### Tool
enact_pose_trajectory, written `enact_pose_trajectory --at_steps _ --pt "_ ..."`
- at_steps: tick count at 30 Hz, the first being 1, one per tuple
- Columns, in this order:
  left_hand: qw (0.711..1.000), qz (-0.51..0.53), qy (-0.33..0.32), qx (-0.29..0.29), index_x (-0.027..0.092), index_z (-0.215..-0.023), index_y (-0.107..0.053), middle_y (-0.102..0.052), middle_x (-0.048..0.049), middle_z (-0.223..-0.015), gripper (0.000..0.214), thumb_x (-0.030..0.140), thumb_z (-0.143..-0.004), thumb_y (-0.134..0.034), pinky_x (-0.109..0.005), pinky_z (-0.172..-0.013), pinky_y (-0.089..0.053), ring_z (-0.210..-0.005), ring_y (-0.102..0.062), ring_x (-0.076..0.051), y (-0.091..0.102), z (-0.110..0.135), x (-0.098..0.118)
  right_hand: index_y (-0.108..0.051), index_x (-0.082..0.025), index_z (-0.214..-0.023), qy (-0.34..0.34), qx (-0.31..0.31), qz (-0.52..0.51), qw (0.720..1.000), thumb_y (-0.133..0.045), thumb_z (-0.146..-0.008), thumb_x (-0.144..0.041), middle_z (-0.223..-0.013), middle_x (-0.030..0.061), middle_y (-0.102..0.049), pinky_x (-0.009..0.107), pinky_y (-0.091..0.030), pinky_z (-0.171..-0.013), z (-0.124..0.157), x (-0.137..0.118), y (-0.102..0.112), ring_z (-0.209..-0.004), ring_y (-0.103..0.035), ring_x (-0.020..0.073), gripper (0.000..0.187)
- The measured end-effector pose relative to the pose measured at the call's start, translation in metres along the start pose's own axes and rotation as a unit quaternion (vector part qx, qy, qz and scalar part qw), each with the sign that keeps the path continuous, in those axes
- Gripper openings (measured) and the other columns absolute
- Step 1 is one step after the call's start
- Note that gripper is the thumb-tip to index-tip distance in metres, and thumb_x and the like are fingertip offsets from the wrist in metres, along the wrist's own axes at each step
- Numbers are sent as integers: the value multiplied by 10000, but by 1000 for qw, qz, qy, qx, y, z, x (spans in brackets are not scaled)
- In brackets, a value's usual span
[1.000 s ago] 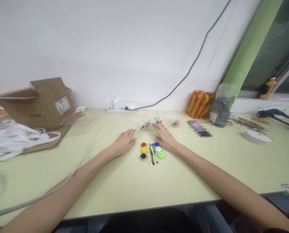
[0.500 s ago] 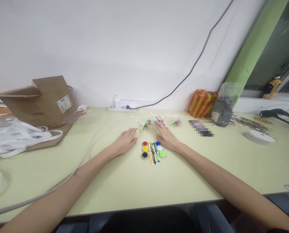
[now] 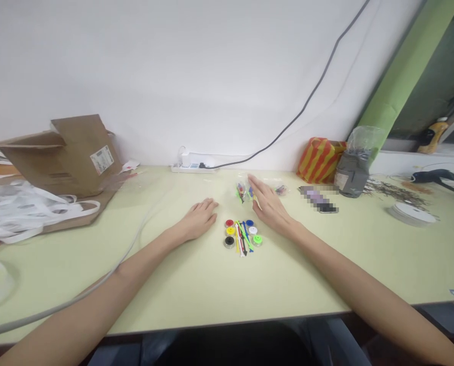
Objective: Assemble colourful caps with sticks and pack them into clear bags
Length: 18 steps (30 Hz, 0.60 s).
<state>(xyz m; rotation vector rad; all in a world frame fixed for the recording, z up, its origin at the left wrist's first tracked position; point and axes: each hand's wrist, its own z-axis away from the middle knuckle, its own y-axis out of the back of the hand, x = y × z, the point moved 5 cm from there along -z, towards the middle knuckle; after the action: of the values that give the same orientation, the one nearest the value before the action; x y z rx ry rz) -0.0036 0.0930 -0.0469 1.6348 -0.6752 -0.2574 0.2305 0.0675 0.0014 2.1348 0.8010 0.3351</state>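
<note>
On the tabletop, my left hand lies flat and open, with nothing in it. My right hand is open too, fingers stretched forward, beside and partly over small clear bags. One clear bag of coloured plastic pieces is just left of its fingertips, and another clear bag shows to its right. Between my hands and nearer me, coloured round caps stand in two columns: a red cap, yellow and black ones at left, a blue cap, white and green ones at right. Several coloured plastic arrows lie between the columns.
A cardboard box and tangled white strips occupy the left side. A power strip sits by the wall. At right are a striped bag, a grey bag, a blurred-out item and a white roll. A cable crosses my left forearm.
The left clear bag has shifted right, closer to the other bags. My right hand has moved slightly forward and right, its fingers more raised. My left hand stays nearly still.
</note>
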Motion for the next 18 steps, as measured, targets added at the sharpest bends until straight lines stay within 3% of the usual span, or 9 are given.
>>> enact_pose_trajectory --at_steps 6,13,18 --pt "1000 -2 -11 4 156 -1427 -470 -440 -171 -1536 509 390 -1011 -294 -526 -1196 -284 -1475 -346 -316 1 1 2 -54 -214 -1630 13 -7 -8 1000 -372 -862 -76 -1677 105 -191 528 -337 -1176 -12 3 2 -1517 -260 270 842" --pt "1000 -9 -9 6 146 -1430 -464 -421 -183 -1548 517 385 -1006 -291 -516 -1194 -284 -1476 -343 -324 3 3 3 -172 -171 -1616 24 -61 -20 998 -363 -830 -69 -1659 132 -240 560 -358 -1158 -54 12 4 -1502 -291 285 815" --pt "1000 -9 -11 4 161 -1413 -477 -447 -173 -1533 488 356 -1006 -292 -518 -1192 -287 -1476 -348 -304 2 4 3 -425 -167 -1513 3 15 -57 998 -389 -848 -74 -1549 149 -440 556 -363 -1165 -84 19 27 -1431 -409 281 672"
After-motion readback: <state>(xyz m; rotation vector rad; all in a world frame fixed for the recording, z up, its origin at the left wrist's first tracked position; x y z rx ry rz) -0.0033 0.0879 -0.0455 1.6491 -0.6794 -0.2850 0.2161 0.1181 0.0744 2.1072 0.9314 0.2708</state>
